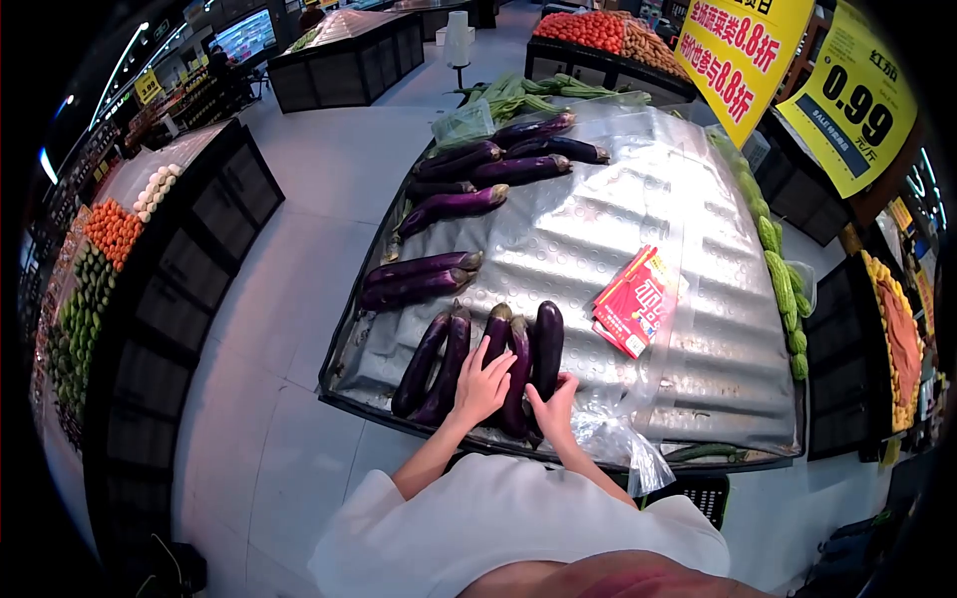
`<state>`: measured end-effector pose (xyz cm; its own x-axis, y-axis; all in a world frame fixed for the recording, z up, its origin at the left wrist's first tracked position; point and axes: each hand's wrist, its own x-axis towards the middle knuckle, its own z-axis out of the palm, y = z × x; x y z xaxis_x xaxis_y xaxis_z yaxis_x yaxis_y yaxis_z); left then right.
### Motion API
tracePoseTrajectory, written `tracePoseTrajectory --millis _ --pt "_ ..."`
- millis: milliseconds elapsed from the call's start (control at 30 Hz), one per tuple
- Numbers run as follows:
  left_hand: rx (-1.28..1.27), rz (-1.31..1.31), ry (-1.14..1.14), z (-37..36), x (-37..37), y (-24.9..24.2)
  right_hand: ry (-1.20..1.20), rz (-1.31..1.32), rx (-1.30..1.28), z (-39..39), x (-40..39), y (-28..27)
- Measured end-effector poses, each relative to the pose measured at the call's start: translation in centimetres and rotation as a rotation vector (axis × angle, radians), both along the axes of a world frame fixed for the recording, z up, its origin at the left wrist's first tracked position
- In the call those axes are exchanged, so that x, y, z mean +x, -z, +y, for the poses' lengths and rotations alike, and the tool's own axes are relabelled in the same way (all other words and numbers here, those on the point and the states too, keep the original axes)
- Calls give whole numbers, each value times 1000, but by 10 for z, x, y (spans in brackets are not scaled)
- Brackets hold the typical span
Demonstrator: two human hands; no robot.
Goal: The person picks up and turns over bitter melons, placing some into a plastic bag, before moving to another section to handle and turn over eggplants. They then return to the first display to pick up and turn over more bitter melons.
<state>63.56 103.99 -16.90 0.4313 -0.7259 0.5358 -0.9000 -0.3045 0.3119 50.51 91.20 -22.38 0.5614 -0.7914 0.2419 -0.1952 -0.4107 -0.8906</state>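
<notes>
Near the front edge of a silver display stand point(718, 384), several purple eggplants lie side by side, stems mostly pointing away from me. My left hand point(485, 384) rests flat over an eggplant point(498, 324) in this row, fingers stretched out. Between my hands lies a slimmer eggplant point(516, 389). My right hand point(554, 407) has thumb and fingers around the near end of a darker eggplant point(547, 344), the rightmost of the row. Its underside and some of my fingertips are hidden. Left of my hands are two more eggplants point(424, 364), close together.
More eggplants point(454, 204) lie along the stand's left side, with long green vegetables point(518, 95) at the back. Red packets point(636, 304) sit mid-stand; clear plastic bags point(610, 434) lie near my right forearm. Green gourds point(783, 289) line the right edge. Yellow price signs point(859, 100) hang above.
</notes>
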Motion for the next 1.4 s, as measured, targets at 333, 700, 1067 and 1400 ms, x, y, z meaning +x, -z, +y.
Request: tracePoseTrajectory --millis 333,700,1067,1400 --pt "17 22 13 -2 -17 -28 -154 -340 599 -26 -19 -21" --pt "-336 1100 357 -68 -65 -61 -399 -447 242 -11 -40 -88" --pt "-86 151 125 -55 -33 -43 125 -227 239 -68 -87 -59" --pt "53 -19 -88 -30 -15 -5 243 298 -105 -113 -63 -38"
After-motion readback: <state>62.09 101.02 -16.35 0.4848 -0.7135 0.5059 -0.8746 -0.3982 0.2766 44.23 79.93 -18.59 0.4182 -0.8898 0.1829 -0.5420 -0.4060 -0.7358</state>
